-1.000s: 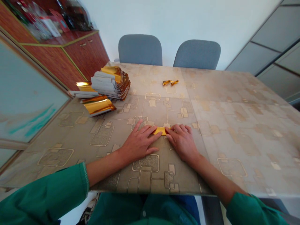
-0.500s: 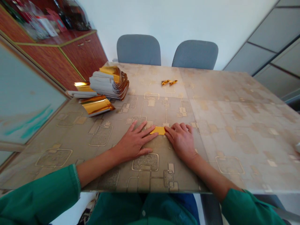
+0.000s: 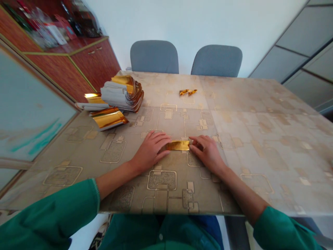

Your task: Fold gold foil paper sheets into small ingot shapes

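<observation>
A narrow folded strip of gold foil paper (image 3: pixel 178 145) lies crosswise on the patterned table in front of me, its shiny side up. My left hand (image 3: pixel 152 149) is at its left end, fingers curved at the far corner and thumb at the near corner, holding that end. At the other end is my right hand (image 3: pixel 206 151), index finger and thumb parted, the thumb close to or touching the strip's notched edge. Two small folded gold pieces (image 3: pixel 188 92) rest farther back on the table.
A thick stack of folded gold and white paper (image 3: pixel 122 93) stands at the back left, with a loose gold sheet (image 3: pixel 109 118) before it. Two grey chairs (image 3: pixel 154 57) are behind the table (image 3: pixel 260 139). A reddish wooden cabinet (image 3: pixel 96 66) stands at the left.
The strip has opened out to the right, from a short matte yellow piece to a longer shiny one. My right hand has shifted right and its pinch has loosened; my left fingers have drawn together.
</observation>
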Tool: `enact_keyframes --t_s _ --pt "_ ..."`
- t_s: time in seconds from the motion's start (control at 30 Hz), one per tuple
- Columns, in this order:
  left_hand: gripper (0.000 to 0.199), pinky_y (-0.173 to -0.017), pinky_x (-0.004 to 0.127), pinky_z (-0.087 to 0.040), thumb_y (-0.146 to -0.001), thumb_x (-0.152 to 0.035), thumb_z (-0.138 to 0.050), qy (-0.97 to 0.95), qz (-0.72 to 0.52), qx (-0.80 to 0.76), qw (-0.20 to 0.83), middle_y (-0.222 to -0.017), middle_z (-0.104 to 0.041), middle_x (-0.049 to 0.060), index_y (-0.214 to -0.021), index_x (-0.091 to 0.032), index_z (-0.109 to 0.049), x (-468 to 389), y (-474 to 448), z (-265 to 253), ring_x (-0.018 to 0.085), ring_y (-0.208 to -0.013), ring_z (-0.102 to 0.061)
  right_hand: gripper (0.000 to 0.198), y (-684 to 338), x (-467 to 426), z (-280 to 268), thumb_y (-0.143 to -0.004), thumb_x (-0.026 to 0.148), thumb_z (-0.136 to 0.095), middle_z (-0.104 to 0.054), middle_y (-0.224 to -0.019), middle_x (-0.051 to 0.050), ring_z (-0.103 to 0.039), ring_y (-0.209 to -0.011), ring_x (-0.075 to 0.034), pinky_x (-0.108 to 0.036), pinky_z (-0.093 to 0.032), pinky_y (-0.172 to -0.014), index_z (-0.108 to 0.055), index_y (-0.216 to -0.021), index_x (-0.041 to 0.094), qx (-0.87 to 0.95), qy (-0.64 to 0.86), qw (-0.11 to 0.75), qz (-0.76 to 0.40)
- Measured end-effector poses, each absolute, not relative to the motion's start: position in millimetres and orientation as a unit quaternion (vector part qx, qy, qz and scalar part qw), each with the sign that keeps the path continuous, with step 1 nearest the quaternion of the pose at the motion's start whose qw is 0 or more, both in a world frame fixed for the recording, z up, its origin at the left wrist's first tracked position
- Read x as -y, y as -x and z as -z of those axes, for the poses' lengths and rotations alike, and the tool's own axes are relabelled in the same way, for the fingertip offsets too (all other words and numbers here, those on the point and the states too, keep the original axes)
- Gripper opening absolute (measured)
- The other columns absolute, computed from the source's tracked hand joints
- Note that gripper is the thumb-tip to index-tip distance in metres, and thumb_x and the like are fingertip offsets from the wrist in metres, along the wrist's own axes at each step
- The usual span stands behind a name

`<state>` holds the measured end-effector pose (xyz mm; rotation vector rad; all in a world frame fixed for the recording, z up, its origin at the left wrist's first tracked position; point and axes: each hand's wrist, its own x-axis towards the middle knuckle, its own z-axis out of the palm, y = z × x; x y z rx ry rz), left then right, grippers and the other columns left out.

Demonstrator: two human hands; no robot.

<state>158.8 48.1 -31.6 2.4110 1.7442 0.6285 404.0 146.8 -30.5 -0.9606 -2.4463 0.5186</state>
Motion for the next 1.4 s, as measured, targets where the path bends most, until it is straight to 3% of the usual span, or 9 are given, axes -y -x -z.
enact_keyframes --t_s 0.1,0.27,0.5,0.63,0.8,0.97,1.1,1.2,1.4 --pt "0.047 -0.109 0.052 -0.035 -0.089 -0.033 -0.067 -0.787 -0.233 -0.57 0.039 -0.125 -0.063 0.012 -0.13 -0.015 -0.054 -56.2 -166.5 28.3 0.028 -0.117 -0.054 0.033 -404.4 -151.2 31.3 -0.088 0.027 -0.067 -0.067 -0.094 -0.005 -0.058 -0.089 -0.022 -0.037 -0.043 -0.081 -0.063 -0.12 0.021 0.881 0.34 0.239 -0.228" --pt "0.032 -0.102 0.045 -0.043 -0.087 -0.025 -0.067 -0.787 -0.268 -0.556 0.016 -0.117 -0.063 0.011 -0.116 -0.015 -0.058 -51.7 -171.3 27.7 0.026 -0.11 -0.054 0.026 -396.8 -142.1 26.4 -0.081 0.019 -0.073 -0.065 -0.099 -0.003 -0.056 -0.096 -0.024 -0.039 -0.041 -0.083 -0.065 -0.105 0.025 0.905 0.312 0.233 -0.171" --pt "0.022 -0.096 0.046 -0.045 -0.088 -0.025 -0.067 -0.805 -0.234 -0.537 -0.096 -0.123 -0.058 0.012 -0.108 -0.019 -0.061 -39.6 -174.8 27.5 0.029 -0.109 -0.053 0.043 -394.7 -132.9 20.9 -0.078 0.02 -0.075 -0.06 -0.109 -0.008 -0.053 -0.098 -0.026 -0.038 -0.039 -0.082 -0.054 -0.116 0.021 0.929 0.272 0.238 -0.075" --pt "0.03 -0.092 0.043 -0.046 -0.09 -0.028 -0.064 -0.803 -0.239 -0.535 -0.109 -0.12 -0.059 0.012 -0.118 -0.018 -0.057 -37.4 -178.0 27.8 0.028 -0.107 -0.055 0.046 -397.1 -130.1 20.1 -0.079 0.028 -0.076 -0.059 -0.11 -0.008 -0.052 -0.101 -0.027 -0.038 -0.038 -0.084 -0.051 -0.118 0.021 0.932 0.254 0.247 -0.081" --pt "0.024 -0.091 0.041 -0.045 -0.094 -0.03 -0.059 -0.797 -0.245 -0.542 -0.107 -0.115 -0.06 0.012 -0.115 -0.018 -0.057 -34.4 -179.0 27.0 0.026 -0.105 -0.055 0.029 -399.7 -128.0 17.4 -0.087 0.035 -0.067 -0.061 -0.105 -0.007 -0.053 -0.098 -0.025 -0.038 -0.037 -0.085 -0.056 -0.111 0.023 0.934 0.249 0.236 -0.101" --pt "0.035 -0.089 0.04 -0.045 -0.094 -0.04 -0.058 -0.789 -0.267 -0.545 -0.096 -0.114 -0.06 0.013 -0.117 -0.015 -0.056 -31.8 -180.6 25.5 0.026 -0.103 -0.055 0.04 -399.5 -128.0 16.4 -0.087 0.04 -0.068 -0.062 -0.109 -0.008 -0.053 -0.101 -0.026 -0.039 -0.036 -0.087 -0.054 -0.12 0.022 0.931 0.257 0.235 -0.107" --pt "0.01 -0.083 0.035 -0.042 -0.095 -0.029 -0.058 -0.795 -0.247 -0.533 -0.153 -0.104 -0.062 0.006 -0.1 -0.022 -0.064 -29.5 -183.6 24.0 0.021 -0.093 -0.055 0.03 -396.9 -129.5 18.6 -0.089 0.036 -0.065 -0.065 -0.105 -0.005 -0.055 -0.098 -0.023 -0.037 -0.034 -0.087 -0.056 -0.114 0.022 0.933 0.252 0.221 -0.133" --pt "0.011 -0.081 0.034 -0.04 -0.095 -0.024 -0.056 -0.794 -0.236 -0.53 -0.181 -0.097 -0.062 0.004 -0.093 -0.023 -0.066 -29.5 -185.0 24.2 0.02 -0.089 -0.054 0.028 -395.1 -130.8 20.4 -0.09 0.034 -0.065 -0.065 -0.106 -0.005 -0.055 -0.098 -0.023 -0.037 -0.033 -0.088 -0.057 -0.113 0.022 0.933 0.255 0.207 -0.145" --pt "0.019 -0.079 0.036 -0.04 -0.096 -0.031 -0.056 -0.785 -0.223 -0.559 -0.147 -0.098 -0.065 0.007 -0.109 -0.019 -0.063 -32.5 -184.9 25.3 0.023 -0.089 -0.055 0.027 -393.5 -130.6 21.4 -0.09 0.034 -0.064 -0.066 -0.104 -0.005 -0.055 -0.098 -0.024 -0.038 -0.033 -0.089 -0.058 -0.113 0.022 0.938 0.255 0.19 -0.136"
